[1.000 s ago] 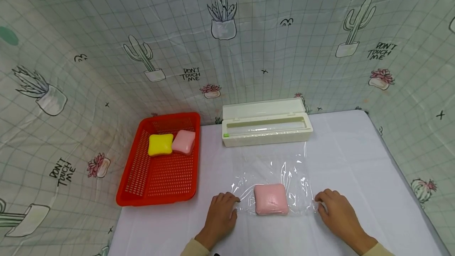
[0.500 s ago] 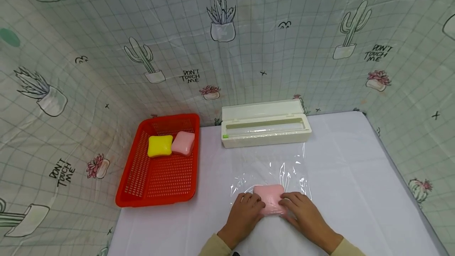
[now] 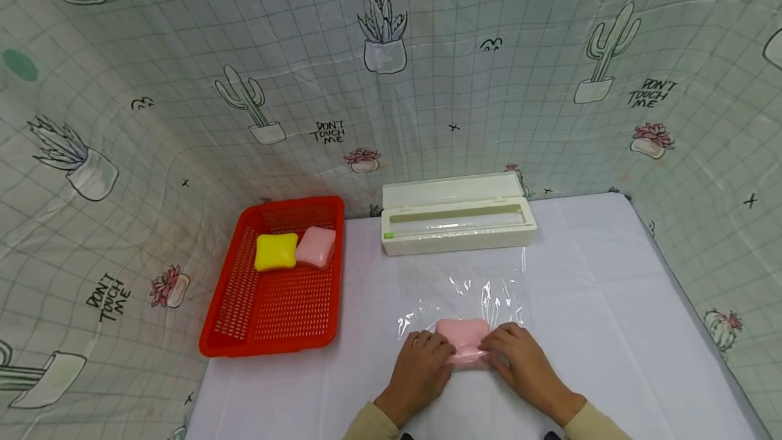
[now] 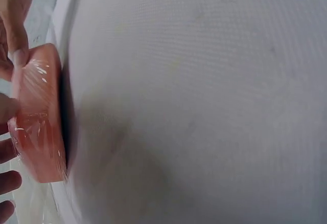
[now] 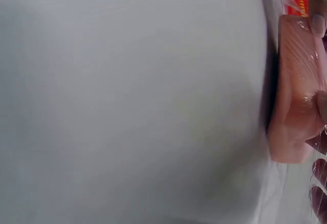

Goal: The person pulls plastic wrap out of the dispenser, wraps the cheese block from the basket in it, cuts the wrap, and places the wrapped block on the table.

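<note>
A pink bar of soap (image 3: 462, 328) lies at the front of a clear cling film sheet (image 3: 455, 290) on the white table. My left hand (image 3: 420, 371) holds the film against the soap's left side. At the right side, my right hand (image 3: 525, 365) pinches film over the top. In the left wrist view, the soap (image 4: 43, 98) has film drawn tight and creased over its front face. From the right wrist, fingertips press on the film-covered soap (image 5: 296, 81). Both hands partly hide the film's near edge.
A white cling film dispenser (image 3: 458, 244) with a raised lid stands at the back, its film reaching forward. At left is a red basket (image 3: 269, 345) holding a yellow soap (image 3: 276, 252) and a pink soap (image 3: 315, 246). Patterned cloth (image 3: 452, 87) walls the table.
Both hands have come inward from the film's front corners to the soap's sides, bringing the near edge of the film up over it. The basket and dispenser stay put.
</note>
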`<control>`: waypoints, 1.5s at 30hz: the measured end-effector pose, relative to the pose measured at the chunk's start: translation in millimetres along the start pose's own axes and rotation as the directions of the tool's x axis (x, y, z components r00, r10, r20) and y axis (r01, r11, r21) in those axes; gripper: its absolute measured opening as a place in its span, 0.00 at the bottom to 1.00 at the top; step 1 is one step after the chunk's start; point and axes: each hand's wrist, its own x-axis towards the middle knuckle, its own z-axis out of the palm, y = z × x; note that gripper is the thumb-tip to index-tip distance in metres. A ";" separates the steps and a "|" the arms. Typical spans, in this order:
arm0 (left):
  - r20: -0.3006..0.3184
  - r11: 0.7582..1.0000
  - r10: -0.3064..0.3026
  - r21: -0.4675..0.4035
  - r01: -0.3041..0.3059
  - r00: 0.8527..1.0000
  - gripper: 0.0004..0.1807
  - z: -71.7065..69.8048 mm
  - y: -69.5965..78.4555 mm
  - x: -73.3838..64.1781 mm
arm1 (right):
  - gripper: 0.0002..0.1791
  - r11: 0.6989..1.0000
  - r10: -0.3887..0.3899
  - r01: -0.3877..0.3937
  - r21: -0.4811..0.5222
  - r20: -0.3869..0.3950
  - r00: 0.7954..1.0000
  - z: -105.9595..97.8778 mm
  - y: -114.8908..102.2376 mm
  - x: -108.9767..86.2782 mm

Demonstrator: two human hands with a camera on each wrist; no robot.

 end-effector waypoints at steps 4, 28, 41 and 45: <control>-0.004 0.998 0.025 0.062 -0.025 1.000 0.25 -1.0 0.6 2.7 | 0.13 1.000 0.010 -0.010 0.016 0.017 1.000 -5.4 0.5 7.6; 0.000 0.994 -0.067 0.087 0.067 0.998 0.19 -9.3 -31.3 51.1 | 0.24 0.977 -0.125 0.111 -0.181 -0.070 0.990 -0.5 0.2 46.5; 0.029 0.980 -0.115 0.164 0.109 0.993 0.14 -1.9 -34.1 80.7 | 0.34 0.961 -0.050 0.043 -0.273 -0.020 0.999 14.1 11.6 61.4; 0.035 0.972 -0.108 0.214 0.098 0.994 0.17 4.1 -32.4 79.9 | 0.36 0.957 -0.037 0.035 -0.286 0.000 0.999 16.0 17.0 69.2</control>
